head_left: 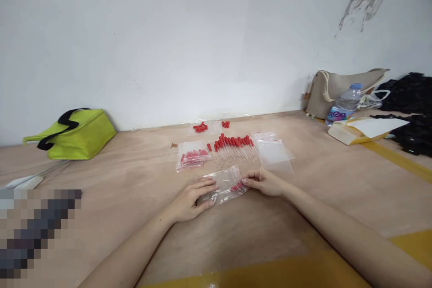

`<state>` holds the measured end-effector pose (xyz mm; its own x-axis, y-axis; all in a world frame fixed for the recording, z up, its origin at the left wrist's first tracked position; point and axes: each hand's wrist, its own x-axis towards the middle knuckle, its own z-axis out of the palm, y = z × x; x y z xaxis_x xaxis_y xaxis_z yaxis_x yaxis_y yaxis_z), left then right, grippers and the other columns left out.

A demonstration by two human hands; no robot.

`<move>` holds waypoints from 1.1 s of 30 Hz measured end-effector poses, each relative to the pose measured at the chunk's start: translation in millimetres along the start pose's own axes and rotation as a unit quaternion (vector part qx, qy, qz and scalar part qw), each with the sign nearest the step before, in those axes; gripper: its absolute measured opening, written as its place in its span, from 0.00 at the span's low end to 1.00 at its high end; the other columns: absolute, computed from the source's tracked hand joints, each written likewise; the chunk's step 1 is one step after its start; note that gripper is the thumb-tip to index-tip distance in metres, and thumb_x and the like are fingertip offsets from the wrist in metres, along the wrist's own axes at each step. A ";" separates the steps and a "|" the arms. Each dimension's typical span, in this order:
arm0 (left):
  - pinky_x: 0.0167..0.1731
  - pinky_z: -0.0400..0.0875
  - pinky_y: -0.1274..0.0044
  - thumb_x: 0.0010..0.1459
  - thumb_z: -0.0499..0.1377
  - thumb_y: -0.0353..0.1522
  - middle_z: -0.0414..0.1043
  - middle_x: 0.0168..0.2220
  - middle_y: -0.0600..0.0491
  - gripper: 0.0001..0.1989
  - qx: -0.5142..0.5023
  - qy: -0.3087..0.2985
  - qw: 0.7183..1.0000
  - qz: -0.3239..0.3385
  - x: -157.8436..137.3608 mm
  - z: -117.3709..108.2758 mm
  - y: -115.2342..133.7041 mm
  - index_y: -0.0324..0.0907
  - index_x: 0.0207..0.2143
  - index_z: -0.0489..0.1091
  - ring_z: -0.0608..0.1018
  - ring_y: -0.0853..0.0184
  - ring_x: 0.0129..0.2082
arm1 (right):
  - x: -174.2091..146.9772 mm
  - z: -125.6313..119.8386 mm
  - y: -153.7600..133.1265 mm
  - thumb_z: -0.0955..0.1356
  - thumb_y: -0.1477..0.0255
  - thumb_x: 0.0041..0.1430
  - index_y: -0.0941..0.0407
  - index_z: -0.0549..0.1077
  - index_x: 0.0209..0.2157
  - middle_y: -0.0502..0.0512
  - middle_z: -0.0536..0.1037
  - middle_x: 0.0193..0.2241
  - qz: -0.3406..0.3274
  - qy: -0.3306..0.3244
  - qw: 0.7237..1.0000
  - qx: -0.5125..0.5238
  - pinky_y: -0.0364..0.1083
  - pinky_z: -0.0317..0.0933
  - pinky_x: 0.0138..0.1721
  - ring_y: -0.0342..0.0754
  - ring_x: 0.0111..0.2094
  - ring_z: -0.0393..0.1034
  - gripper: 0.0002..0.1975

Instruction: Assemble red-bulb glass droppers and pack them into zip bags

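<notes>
A clear zip-lock bag [222, 182] lies on the table in front of me, with a few red pieces, apparently rubber bulbs [236, 186], at its right end. My left hand [194, 198] rests on the bag's left end, fingers stretched out and thumb apart near the lower edge. At the right end, thumb and fingers of my right hand [265, 182] pinch the bag beside the red pieces. Just beyond is a row of thin clear droppers with red bulbs [234, 144]. Filled bags [193, 157] are stacked left of the row, and flat zip-lock bags [275, 155] lie to its right.
Loose red bulbs [200, 127] lie on plastic near the wall. A lime-green bag [83, 135] stands at left. At right are a beige handbag [320, 92], a water bottle [344, 103], an open box [349, 134] and a black heap [410, 94]. Yellow tape [243, 276] crosses the near table.
</notes>
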<state>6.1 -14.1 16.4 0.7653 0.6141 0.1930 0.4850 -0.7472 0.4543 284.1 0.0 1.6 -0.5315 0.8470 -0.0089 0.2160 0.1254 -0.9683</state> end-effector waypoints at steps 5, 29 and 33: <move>0.54 0.56 0.65 0.56 0.53 0.36 0.58 0.55 0.50 0.21 0.003 0.002 1.000 -0.004 -0.1 0.3 0.3 0.47 0.53 0.60 0.60 0.62 0.55 | -3.4 3.0 -7.3 0.66 0.59 0.49 0.57 0.73 0.31 0.50 0.73 0.27 -0.010 -0.019 1.000 0.001 0.43 0.60 0.34 0.44 0.32 0.66 0.16; 0.54 0.55 0.65 0.56 0.53 0.37 0.59 0.55 0.49 0.22 0.018 0.001 1.000 0.000 -1.1 1.5 -2.0 0.46 0.53 0.60 0.60 0.61 0.55 | 126.9 -14.2 -17.5 0.67 0.68 0.44 0.57 0.64 0.30 0.54 0.71 0.28 0.039 0.355 0.883 -0.304 0.42 0.57 0.30 0.45 0.30 0.66 0.10; 0.54 0.55 0.65 0.56 0.53 0.37 0.59 0.55 0.49 0.22 0.018 0.001 1.000 -0.001 -1.5 1.0 -0.5 0.45 0.53 0.60 0.61 0.61 0.55 | 148.6 -7.4 -13.0 0.66 0.71 0.45 0.60 0.63 0.35 0.59 0.72 0.31 0.083 0.363 0.876 -0.306 0.43 0.57 0.30 0.49 0.33 0.67 0.14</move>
<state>5.1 -14.9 15.1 0.7639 0.6157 0.1933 0.5010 -0.7547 0.4236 208.4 128.0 14.7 0.1625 0.9570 0.2401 0.7570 0.0352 -0.6525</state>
